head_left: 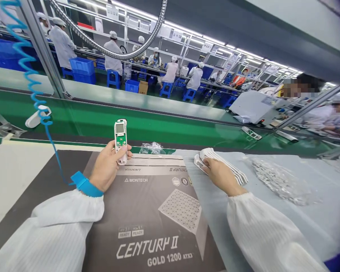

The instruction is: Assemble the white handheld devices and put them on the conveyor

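My left hand (110, 163), with a blue strap (87, 184) at the wrist, grips a white handheld device housing (121, 142) upright. A small grey screen and a green circuit board show in its open face. On the right, my right hand (219, 173) has its fingers closed on a white plastic cover (200, 163) at the left side of a row of similar white covers (228, 166). Its fingertips are partly hidden, so I cannot tell whether the cover is lifted. Beneath my left hand lies a dark printed cardboard sheet (147, 211).
A clear bag of small parts (280, 179) lies at the right, and crumpled clear plastic (152, 148) sits at the sheet's far edge. Beyond runs a green conveyor belt (170, 126) carrying white housings (251, 133). A coiled blue cord (35, 83) hangs at left. Co-workers sit farther back.
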`<action>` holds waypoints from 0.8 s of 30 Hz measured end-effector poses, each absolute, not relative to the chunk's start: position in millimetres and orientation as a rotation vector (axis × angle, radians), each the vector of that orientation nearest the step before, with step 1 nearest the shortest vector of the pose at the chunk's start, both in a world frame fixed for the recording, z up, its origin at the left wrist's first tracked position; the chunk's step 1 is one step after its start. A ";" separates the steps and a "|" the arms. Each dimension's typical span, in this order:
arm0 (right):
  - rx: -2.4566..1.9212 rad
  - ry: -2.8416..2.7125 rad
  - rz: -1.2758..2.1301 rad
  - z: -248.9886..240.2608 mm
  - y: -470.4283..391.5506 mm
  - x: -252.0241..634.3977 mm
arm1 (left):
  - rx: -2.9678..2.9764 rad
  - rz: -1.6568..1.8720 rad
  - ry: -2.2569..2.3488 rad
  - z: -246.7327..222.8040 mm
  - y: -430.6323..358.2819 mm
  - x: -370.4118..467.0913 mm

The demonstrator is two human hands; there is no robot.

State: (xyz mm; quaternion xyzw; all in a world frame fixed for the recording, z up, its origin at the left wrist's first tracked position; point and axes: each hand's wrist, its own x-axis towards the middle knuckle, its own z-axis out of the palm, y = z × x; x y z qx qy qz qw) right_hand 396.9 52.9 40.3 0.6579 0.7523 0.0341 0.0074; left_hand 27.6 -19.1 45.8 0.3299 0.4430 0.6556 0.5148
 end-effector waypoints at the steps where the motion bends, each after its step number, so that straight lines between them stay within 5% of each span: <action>1: 2.037 2.363 0.074 40.7 56.1 398.3 | 0.778 1.562 1.046 46.4 -19.7 28.5; 9: 1.976 2.626 -0.774 90.2 57.4 353.7 | 0.953 1.421 1.226 43.9 -20.2 34.8; 13: 2.022 2.566 -1.780 76.6 41.9 280.5 | 1.175 1.341 1.368 39.1 -20.5 40.6; 17: 1.416 2.333 -2.814 39.0 26.8 217.1 | 1.399 1.271 1.356 32.9 -23.9 45.1; 24: 1.555 2.336 -3.007 17.6 23.3 209.6 | 1.534 1.172 1.502 32.7 -28.4 46.9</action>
